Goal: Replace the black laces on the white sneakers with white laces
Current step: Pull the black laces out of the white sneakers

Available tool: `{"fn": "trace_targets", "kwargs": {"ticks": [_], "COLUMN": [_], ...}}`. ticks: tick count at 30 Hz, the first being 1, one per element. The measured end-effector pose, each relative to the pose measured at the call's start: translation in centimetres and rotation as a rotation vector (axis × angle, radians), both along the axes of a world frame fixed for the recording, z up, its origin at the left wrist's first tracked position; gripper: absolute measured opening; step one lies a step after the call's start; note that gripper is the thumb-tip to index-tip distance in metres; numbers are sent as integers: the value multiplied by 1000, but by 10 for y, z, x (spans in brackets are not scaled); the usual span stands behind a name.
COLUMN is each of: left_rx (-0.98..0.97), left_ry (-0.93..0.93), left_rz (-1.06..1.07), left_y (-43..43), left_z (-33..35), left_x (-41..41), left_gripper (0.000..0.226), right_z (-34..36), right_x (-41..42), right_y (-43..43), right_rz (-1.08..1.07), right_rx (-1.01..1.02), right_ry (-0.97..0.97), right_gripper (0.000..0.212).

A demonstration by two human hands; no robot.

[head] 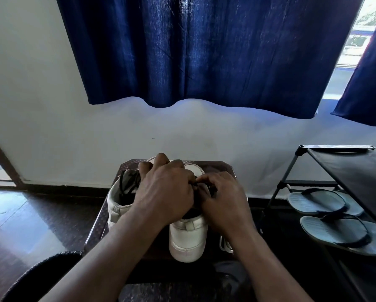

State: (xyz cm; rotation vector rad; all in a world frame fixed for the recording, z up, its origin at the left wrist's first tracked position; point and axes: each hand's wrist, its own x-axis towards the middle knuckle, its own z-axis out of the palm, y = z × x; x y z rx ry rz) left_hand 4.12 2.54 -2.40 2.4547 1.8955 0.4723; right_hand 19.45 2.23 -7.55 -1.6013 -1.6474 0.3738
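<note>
Fingers of left hand (167, 192) and right hand (221, 197) apparently pinch black lace (194, 183) atop sneaker (188, 236).

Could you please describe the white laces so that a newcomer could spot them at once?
Below the blue curtain stands a small dark table. On it, beside the heel of the right-hand white sneaker, near the right hand, lie the white laces: a loose pale loop on the tabletop, threaded through no shoe.
</note>
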Motion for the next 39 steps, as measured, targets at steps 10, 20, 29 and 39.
{"fn": "trace_targets", "kwargs": {"ticks": [10, 20, 29, 39], "left_rx": [-48, -19, -91, -52], "left_ry": [9, -83, -491, -192], "left_rz": [-37, -76, -156, -37], "left_y": [8, 16, 10, 6], "left_z": [0, 2, -8, -2], "left_x": [4, 9, 1, 5], "left_gripper": [25, 12, 17, 10], "right_z": [4, 6, 18, 10], "right_x": [-3, -2, 8, 0], "right_y": [-9, -14, -16, -16], "right_rz": [-130, -94, -210, -130], "right_rx": [-81, 113, -5, 66], "right_ry": [-162, -145, 47, 32], "right_gripper": [44, 31, 12, 12]}}
